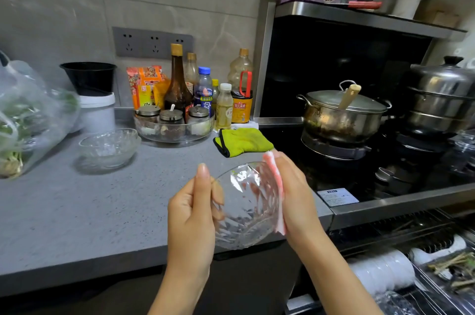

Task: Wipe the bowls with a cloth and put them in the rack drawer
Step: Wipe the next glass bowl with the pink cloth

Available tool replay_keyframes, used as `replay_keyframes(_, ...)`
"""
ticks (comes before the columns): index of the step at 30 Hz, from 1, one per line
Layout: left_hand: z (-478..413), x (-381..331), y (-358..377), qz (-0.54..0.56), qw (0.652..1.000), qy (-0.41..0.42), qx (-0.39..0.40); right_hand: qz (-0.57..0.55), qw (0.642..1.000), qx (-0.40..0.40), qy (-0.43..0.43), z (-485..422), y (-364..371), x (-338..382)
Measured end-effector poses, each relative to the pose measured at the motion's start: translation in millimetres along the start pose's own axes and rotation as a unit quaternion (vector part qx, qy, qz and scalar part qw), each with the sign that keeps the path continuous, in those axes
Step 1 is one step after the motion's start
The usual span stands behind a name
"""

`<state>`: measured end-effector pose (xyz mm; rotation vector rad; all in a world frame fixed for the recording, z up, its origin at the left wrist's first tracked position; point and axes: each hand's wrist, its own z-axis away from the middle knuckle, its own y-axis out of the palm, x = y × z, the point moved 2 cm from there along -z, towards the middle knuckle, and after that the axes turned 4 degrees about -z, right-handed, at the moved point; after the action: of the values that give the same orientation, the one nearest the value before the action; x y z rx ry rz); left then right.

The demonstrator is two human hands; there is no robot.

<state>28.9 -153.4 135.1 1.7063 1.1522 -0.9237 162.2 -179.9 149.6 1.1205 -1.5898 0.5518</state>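
My left hand point(191, 214) pinches glass bowl point(246, 208) rim, tilting it; right hand point(295, 199) presses pink cloth point(276, 186) flat on outside. Open rack drawer point(437, 286) near right for quick stow.

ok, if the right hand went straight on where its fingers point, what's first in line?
Likely the green cloth on the counter, just beyond the right hand at the glass bowl; depth unclear, it might pass over.
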Motion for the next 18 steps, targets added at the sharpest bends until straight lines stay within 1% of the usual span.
replay_keyframes(3,-4.7,10.2,-1.9,0.029,0.999,-0.031,0.029,-0.005,1.0,-0.012,-0.015,0.0,-2.5,4.2)
replay_keyframes(6,-9.7,17.7,-6.6,-0.025,0.998,-0.031,0.059,0.041,0.998,-0.028,-0.035,4.1,-0.2,19.5)
replay_keyframes(9,-12.7,8.7,-9.5,-0.092,0.991,0.043,0.084,0.101,0.993,-0.021,-0.056,9.0,4.7,34.0)
replay_keyframes(11,-14.4,-0.7,-6.3,-0.149,0.977,0.093,0.122,0.154,0.986,0.002,-0.067,10.6,8.2,37.9)
replay_keyframes(13,-13.8,-7.0,-1.5,-0.188,0.963,0.124,0.146,0.193,0.978,0.028,-0.078,13.2,11.2,37.3)
replay_keyframes(14,-13.1,-9.4,1.0,-0.198,0.96,0.137,0.14,0.196,0.977,0.031,-0.085,14.4,12.0,35.9)
replay_keyframes(16,-11.2,-13.5,4.3,-0.189,0.966,0.146,0.099,0.178,0.979,0.016,-0.1,16.1,12.9,31.9)
replay_keyframes(18,-9.9,-11.6,5.3,-0.15,0.982,0.108,0.03,0.148,0.982,-0.007,-0.118,17.9,13.0,22.6)
